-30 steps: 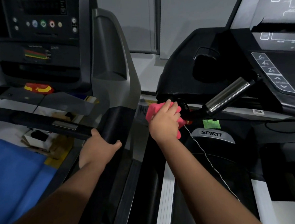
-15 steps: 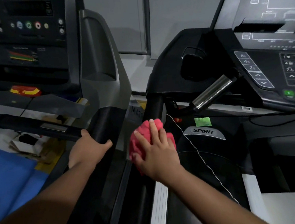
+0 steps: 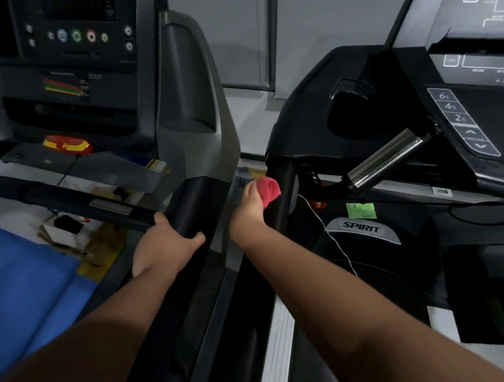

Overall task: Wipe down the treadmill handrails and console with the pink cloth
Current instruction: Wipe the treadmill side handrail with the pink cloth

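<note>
The right grip pinches the pink cloth against the black handrail, the left grip clasps the neighbouring rail, and a wide stroke might snag the white cord beside.

One wide-angle camera rides on the person's head, facing forward and down into the gap between two treadmills. Both forearms enter from the lower edge. The left hand gripping a black handrail and the right hand holding the pink cloth sit near mid-frame, close to the lens. The left console and right console flank the top.
</note>
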A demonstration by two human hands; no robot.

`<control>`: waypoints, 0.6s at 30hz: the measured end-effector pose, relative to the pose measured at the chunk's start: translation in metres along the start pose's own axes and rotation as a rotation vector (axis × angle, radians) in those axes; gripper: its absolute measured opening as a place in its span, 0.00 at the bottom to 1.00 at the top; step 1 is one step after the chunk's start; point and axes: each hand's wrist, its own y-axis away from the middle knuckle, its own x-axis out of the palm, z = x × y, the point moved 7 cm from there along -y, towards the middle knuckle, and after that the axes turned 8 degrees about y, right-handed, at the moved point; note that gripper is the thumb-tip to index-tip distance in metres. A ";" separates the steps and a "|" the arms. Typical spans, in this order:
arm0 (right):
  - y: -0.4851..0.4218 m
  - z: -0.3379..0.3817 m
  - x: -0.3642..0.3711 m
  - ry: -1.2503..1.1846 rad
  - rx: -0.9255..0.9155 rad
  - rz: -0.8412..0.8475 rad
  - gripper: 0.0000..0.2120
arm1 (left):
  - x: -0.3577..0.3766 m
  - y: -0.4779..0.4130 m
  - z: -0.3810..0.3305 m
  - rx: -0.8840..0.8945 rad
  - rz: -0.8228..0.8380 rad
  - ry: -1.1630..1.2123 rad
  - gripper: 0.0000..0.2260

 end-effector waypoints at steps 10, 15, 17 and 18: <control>-0.016 0.004 0.000 -0.055 -0.266 0.000 0.25 | -0.001 -0.001 0.001 -0.008 0.000 0.003 0.25; 0.037 -0.034 -0.003 -0.522 -0.222 -0.336 0.22 | -0.001 0.001 0.001 -0.017 -0.007 -0.014 0.25; 0.052 -0.048 0.009 -0.734 -0.140 -0.404 0.22 | -0.001 0.001 0.001 -0.015 -0.018 -0.022 0.26; 0.058 -0.053 0.015 -0.810 -0.100 -0.417 0.22 | -0.001 0.000 0.001 -0.015 -0.022 -0.031 0.26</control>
